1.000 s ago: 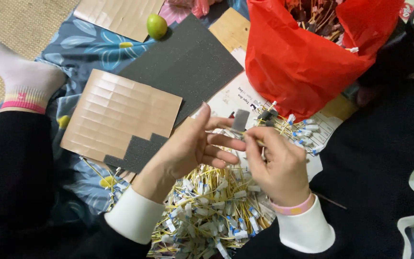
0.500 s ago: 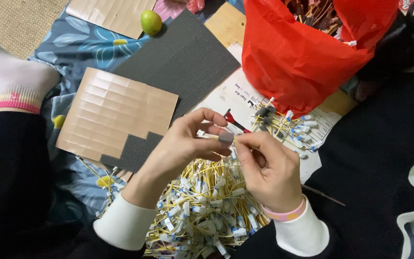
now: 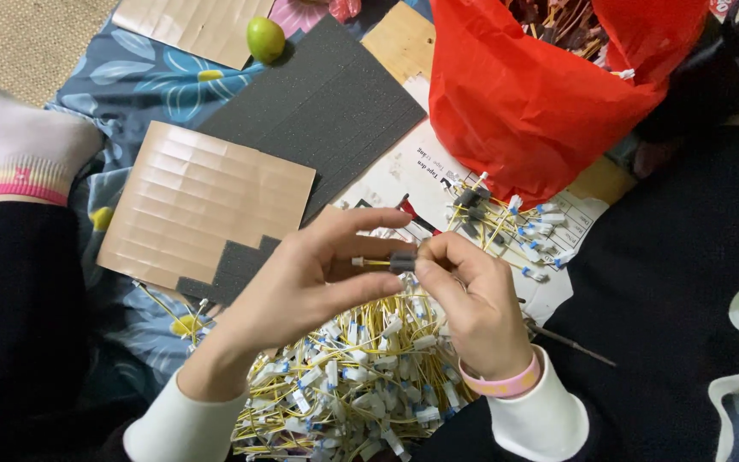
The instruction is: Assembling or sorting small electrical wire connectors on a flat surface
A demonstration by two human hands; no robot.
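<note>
Yellow wire point(image 3: 375, 263) | left hand point(image 3: 318, 274), right hand point(image 3: 468, 295) both pinching it; lifted slightly since earlier

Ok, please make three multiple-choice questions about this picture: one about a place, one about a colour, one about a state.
1. Where does the green fruit lie?
A. inside the red bag
B. at the top, beside the dark foam sheet
C. on the heap of yellow wires

2. What colour is the band on the right hand's wrist?
A. pink
B. blue
C. black

3. What are the two hands doing?
A. resting flat on the cloth
B. holding the small dark piece between their fingers
C. one is inside the bag

Answers: 1 B, the fruit sits at the sheet's upper corner, near the cardboard. 2 A, a pink wristband circles the wrist of the right hand. 3 B, the left hand and the right hand pinch the small dark piece above the heap of wires.
</note>
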